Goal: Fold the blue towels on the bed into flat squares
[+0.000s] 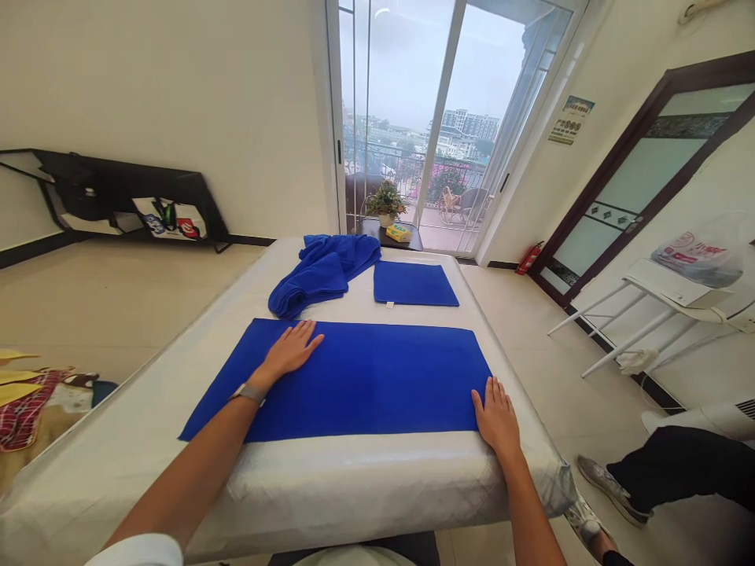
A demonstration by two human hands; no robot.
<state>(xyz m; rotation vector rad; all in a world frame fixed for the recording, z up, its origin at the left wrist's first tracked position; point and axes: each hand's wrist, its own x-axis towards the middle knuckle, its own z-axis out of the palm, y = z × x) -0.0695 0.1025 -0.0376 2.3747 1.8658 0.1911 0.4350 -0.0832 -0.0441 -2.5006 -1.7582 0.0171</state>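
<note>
A long blue cloth (pixel 377 377) lies folded flat across the near half of the covered table (pixel 377 475). My left hand (pixel 292 350) rests flat on its left part, fingers stretched out; a watch sits on that wrist. At the cloth's right edge my right hand (pixel 496 413) lies open, partly on the cloth and partly on the table cover. Beyond the long cloth is a smaller blue folded cloth (pixel 414 284) with a white tag on its near edge. To its left sits a loose heap of blue cloths (pixel 327 271).
At the table's far end stands a small dark table with a potted plant (pixel 386 200) and a yellow tissue pack (pixel 399 233). A person's shoe (pixel 610 487) and dark trouser leg are at the right. Colourful fabrics (pixel 44 401) lie at left. A white stand (pixel 666 291) holds a bag.
</note>
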